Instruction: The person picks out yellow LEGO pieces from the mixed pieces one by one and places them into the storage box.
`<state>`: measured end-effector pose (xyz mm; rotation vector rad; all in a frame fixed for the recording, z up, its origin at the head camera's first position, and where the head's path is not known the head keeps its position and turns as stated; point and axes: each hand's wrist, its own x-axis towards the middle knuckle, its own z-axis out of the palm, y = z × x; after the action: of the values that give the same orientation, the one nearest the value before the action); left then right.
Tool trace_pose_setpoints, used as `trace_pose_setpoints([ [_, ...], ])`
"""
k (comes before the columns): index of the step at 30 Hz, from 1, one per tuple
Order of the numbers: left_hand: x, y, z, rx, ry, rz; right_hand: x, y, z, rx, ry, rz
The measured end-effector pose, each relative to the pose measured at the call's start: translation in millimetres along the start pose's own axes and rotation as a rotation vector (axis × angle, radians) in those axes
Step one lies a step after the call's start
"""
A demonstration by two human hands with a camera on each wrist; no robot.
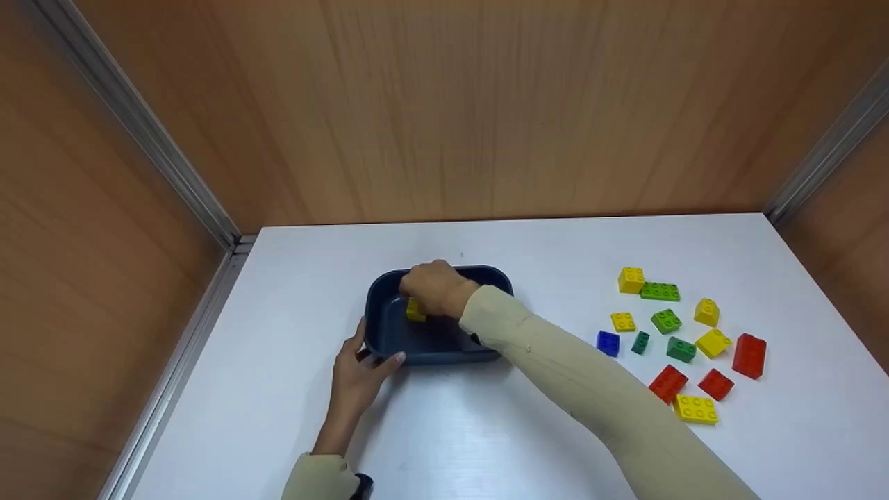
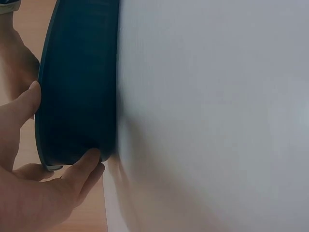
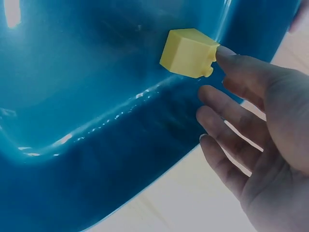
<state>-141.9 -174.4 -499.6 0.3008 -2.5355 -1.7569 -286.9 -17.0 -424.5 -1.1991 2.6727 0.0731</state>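
Note:
A dark blue plastic tub point(image 1: 417, 358) stands on the white table. My left hand point(image 1: 358, 375) holds its near left corner, with the thumb on the front rim and fingers along the left side. In the left wrist view, fingertips point(image 2: 89, 159) press the tub's outer wall point(image 2: 79, 87). Over the tub's far part reaches my right hand point(image 1: 437, 288). Inside lies a yellow toy brick point(image 3: 188, 53) with one slanted face, by the tub's wall. The right thumb tip point(image 3: 226, 52) is right at its studs, while the other fingers are spread loosely apart from it.
On the right side of the table lie several loose toy bricks, among them a large red brick point(image 1: 749, 355), a blue brick point(image 1: 608, 343), a flat green brick point(image 1: 660, 292) and a long yellow brick point(image 1: 695, 410). A wooden panel point(image 1: 486, 111) rises behind the table.

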Motion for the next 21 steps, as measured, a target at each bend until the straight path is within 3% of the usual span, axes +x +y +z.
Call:
trace_pose_setpoints([
  [21,5.0,-0.9,-0.3,-0.012,0.016,-0.020,-48.8,21.7,16.3,-0.051,0.202,-0.085],
])
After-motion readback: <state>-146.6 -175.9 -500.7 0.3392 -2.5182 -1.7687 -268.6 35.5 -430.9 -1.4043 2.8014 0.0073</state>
